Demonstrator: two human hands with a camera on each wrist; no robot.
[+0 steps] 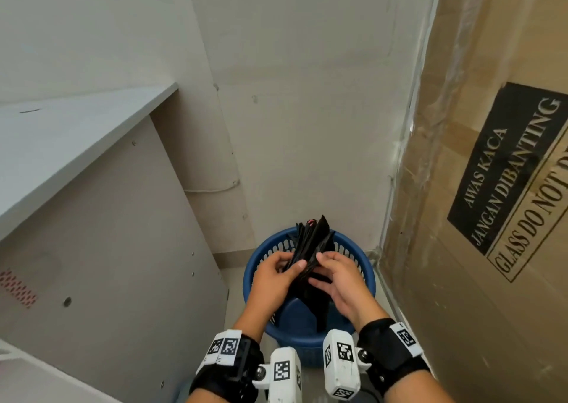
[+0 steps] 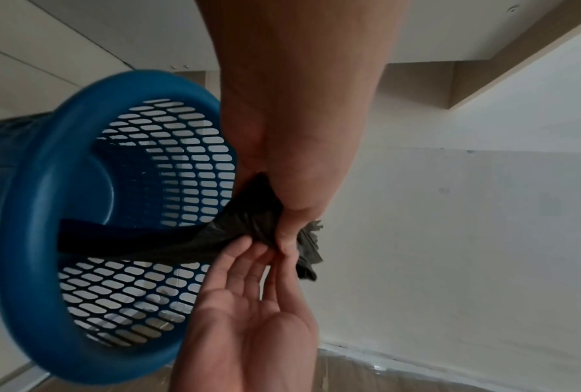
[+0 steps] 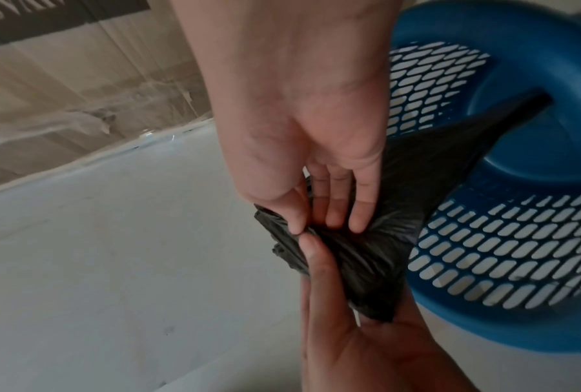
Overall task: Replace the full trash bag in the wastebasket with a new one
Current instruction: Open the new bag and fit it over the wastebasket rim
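Note:
A blue mesh wastebasket [image 1: 295,339] [image 2: 37,212] [image 3: 517,21] stands on the floor in front of me, with no liner on its rim. Just above its mouth I hold a crumpled black trash bag [image 1: 313,236] [image 2: 181,244] [image 3: 366,260] between both hands. The bag's lower end hangs down inside the basket. My left hand [image 1: 292,267] [image 2: 284,238] [image 3: 316,260] pinches the bunched top under its thumb. My right hand [image 1: 322,259] [image 3: 316,225] [image 2: 259,249] pinches the same edge, its fingers lying along the plastic.
A tall cardboard box [image 1: 491,187] wrapped in plastic, with a glass warning label, stands close on the right. On the left are a white desk top and its side panel [image 1: 107,233]. A white wall closes the gap behind the basket.

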